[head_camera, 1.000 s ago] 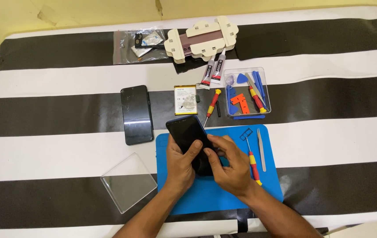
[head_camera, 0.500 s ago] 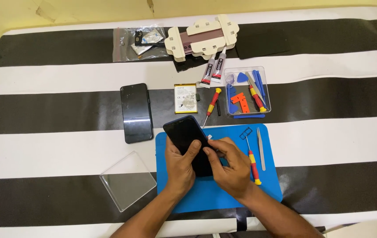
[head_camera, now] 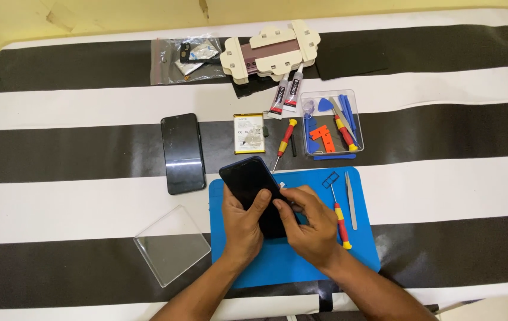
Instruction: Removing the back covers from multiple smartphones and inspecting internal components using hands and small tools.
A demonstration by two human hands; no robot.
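A black phone [head_camera: 248, 181] is held tilted above the blue work mat [head_camera: 301, 267]. My left hand [head_camera: 241, 224] grips its lower left side with the thumb across the dark face. My right hand [head_camera: 307, 223] wraps the lower right edge, fingertips pinched at the phone's right side near a small white bit. On the mat beside my right hand lie a red and yellow screwdriver [head_camera: 341, 223], a metal tweezer [head_camera: 352, 208] and a small black tray frame [head_camera: 330, 179].
A second black phone panel [head_camera: 182, 153] lies left of the mat; a clear lid [head_camera: 172, 245] is below it. A battery [head_camera: 249, 133], another screwdriver [head_camera: 284, 140], a clear tool box [head_camera: 332, 123], two glue tubes [head_camera: 285, 95], a cream clamp [head_camera: 270, 50] and a plastic bag [head_camera: 187, 56] sit further back.
The phone and both hands have stayed nearly in place; my right fingers have shifted slightly along the phone's right edge.
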